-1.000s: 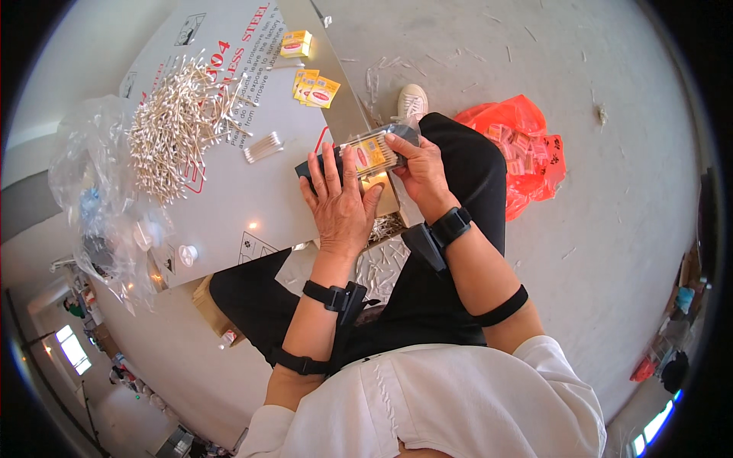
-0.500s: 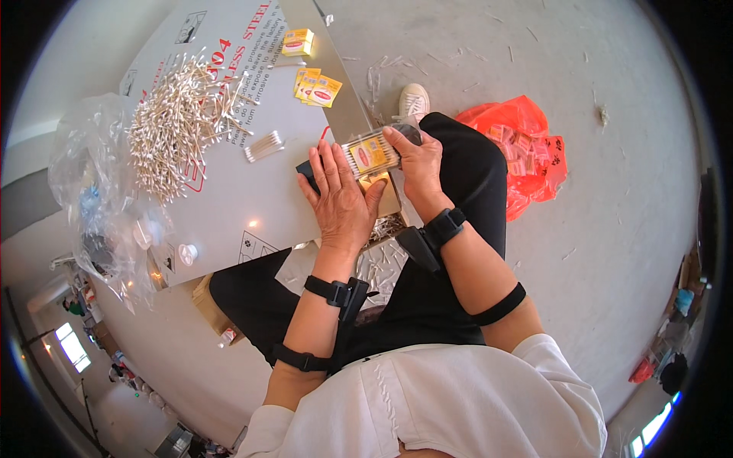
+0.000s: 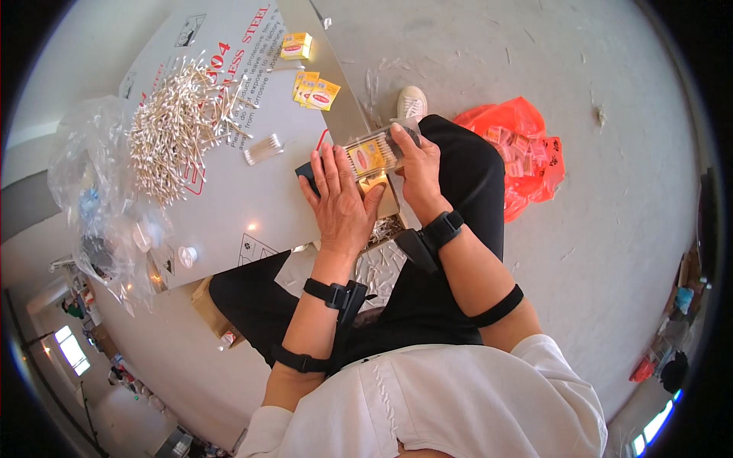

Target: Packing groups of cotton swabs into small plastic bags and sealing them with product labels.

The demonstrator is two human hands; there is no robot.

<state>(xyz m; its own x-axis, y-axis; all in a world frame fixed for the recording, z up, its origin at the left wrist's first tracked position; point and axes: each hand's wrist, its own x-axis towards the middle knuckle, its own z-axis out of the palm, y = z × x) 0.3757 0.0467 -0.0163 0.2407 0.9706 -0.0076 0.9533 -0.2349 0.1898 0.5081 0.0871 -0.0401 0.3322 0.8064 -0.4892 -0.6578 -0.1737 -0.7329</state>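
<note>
At the table's near right edge, a clear plastic pack of cotton swabs lies tilted, with a yellow label card inside. My right hand grips its right end, thumb on top and fingers underneath. My left hand rests flat with its fingers stretched out over a dark block, touching the pack's left end. Its thumb points toward a yellow piece below the pack. Farther left on the table are a small bundle of swabs and a big loose heap of cotton swabs.
Yellow cards and a yellow box lie toward the table's far edge. A crumpled clear bag hangs at the left. On the floor, a red bag holds several small packs. Swabs litter an open drawer.
The pack and my right hand have shifted very slightly. My left hand stays in the same place.
</note>
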